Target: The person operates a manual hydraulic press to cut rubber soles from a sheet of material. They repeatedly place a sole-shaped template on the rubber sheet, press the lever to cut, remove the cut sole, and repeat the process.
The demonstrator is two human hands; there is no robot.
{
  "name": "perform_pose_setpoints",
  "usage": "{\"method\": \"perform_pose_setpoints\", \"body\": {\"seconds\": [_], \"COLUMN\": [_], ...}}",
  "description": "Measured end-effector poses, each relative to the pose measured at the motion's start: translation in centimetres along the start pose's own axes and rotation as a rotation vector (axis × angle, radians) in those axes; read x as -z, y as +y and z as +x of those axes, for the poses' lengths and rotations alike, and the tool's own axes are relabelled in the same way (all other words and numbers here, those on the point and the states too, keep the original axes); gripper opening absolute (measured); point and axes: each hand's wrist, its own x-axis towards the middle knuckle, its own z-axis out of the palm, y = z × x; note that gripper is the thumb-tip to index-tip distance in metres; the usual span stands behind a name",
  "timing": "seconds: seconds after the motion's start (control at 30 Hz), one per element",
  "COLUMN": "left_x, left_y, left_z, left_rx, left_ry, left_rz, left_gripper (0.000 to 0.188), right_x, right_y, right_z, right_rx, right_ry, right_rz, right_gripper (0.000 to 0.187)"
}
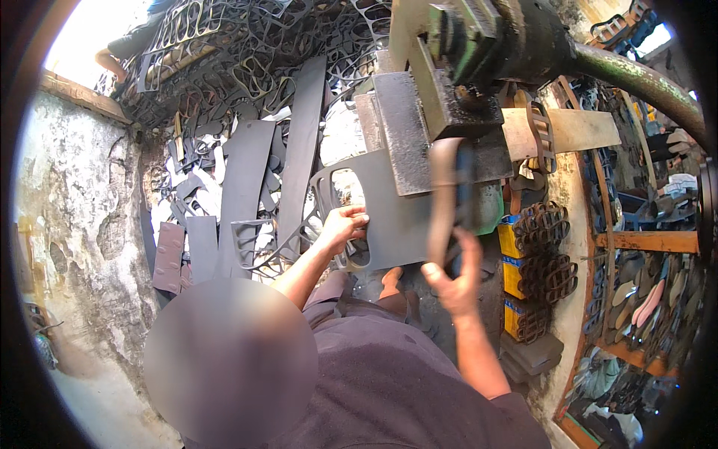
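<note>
My left hand (345, 228) pinches a dark grey sheet (400, 221) at its left part, where sole-shaped openings are cut through. My right hand (456, 280) grips the near end of a sole-shaped cutting die (443, 198), its fingers partly hidden. The die is held upright over the sheet's right part and looks smeared by motion. Just beyond the die hangs the heavy metal head (460, 112) of a press. Below that head lies a worn flat metal plate (400, 135), and the sheet's far edge runs up to it.
Long dark strips (299, 157) and a heap of cut-out scrap (262, 45) lie ahead and left. More cutting dies (535, 273) stand at right by yellow blocks (511, 276); one die (538, 138) sits on a pale board (587, 129). Another person's arm (111, 63) shows far left.
</note>
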Motion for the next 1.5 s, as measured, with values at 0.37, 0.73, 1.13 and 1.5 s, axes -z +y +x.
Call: {"method": "perform_pose_setpoints", "body": {"seconds": [0.37, 0.73, 1.13, 1.5], "left_x": [0.2, -1.2, -5.1, -5.1], "left_y": [1.0, 2.2, 5.2, 5.5], "left_z": [0.7, 3.1, 3.6, 4.2], "left_rx": [-0.026, -0.007, -0.158, -0.194], "left_ry": [-0.053, -0.116, -0.14, -0.235], "left_rz": [-0.025, -0.065, -0.022, 0.022], "left_gripper": [0.043, 0.045, 0.09, 0.087], "right_x": [-15.9, -14.7, -10.6, -10.5], "right_y": [2.5, 3.7, 7.0, 8.3], "right_z": [0.1, 2.0, -0.8, -0.2], "right_rx": [0.074, 0.077, -0.05, -0.028], "right_ry": [0.098, 0.126, 0.106, 0.215], "right_rz": [-0.46, -0.487, -0.371, -0.411], "right_gripper": [0.076, 0.076, 0.121, 0.096]}}
